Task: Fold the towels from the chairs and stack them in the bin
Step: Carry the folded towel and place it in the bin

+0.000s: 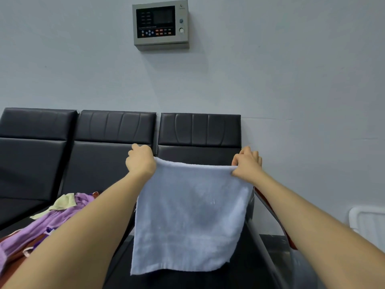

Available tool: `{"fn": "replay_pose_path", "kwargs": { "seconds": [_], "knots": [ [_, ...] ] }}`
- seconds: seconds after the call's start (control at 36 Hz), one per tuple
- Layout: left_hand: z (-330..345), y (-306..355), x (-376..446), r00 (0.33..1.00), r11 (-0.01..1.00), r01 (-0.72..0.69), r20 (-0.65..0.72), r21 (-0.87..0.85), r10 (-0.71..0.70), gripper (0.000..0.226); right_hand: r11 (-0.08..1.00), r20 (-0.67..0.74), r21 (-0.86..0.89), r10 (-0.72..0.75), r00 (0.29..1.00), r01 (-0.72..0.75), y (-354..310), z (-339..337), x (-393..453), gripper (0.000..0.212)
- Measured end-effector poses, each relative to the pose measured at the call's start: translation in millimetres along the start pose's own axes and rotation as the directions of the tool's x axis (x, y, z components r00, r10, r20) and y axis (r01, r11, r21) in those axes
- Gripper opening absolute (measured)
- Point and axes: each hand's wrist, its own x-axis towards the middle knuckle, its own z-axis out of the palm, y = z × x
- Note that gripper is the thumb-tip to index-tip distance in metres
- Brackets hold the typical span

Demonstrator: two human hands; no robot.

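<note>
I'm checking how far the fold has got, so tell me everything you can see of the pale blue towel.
The towel is pale blue terry cloth, soft and slightly fuzzy, with a woven band near its lower hem. It hangs flat in the air before the black chairs. The left hand and right hand each grip a top corner, stretching the upper edge taut. Its lower edge hangs free.

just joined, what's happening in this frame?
A person holds a white towel up by its top edge, the left hand gripping one corner and the right hand the other, so it hangs flat in front of the black chairs. A pile of purple and yellow-green towels lies unfolded on a chair seat at left. The bin isn't clearly identifiable.
</note>
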Motion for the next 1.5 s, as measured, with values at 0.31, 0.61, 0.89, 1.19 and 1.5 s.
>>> {"fn": "replay_pose_path", "kwargs": {
  "seconds": [0.31,0.61,0.89,1.19,1.5],
  "knots": [
    [-18,14,6,0.97,0.969,-0.119,-0.183,0.216,0.16,0.034,0.995,-0.398,-0.091,-0.002,0.917,-0.037,-10,-21,7,0.028],
    [-9,14,-3,0.969,0.958,-0.18,-0.126,0.222,0.211,0.035,0.985,-0.267,-0.141,0.062,0.962,-0.103,-4,-12,-5,0.016],
    [21,2,-6,0.996,0.998,-0.063,-0.067,0.03,0.065,0.032,0.987,-0.256,0.036,0.163,0.953,-0.159,5,7,-8,0.019],
    [39,4,-2,0.999,0.997,-0.044,-0.018,-0.068,0.043,0.033,0.985,-0.203,-0.034,0.162,0.966,-0.172,13,28,1,0.021],
    [64,1,12,0.994,0.987,0.091,0.078,-0.131,-0.081,0.014,0.95,-0.253,0.17,0.299,0.92,-0.262,27,47,9,0.018]
  ]
}}
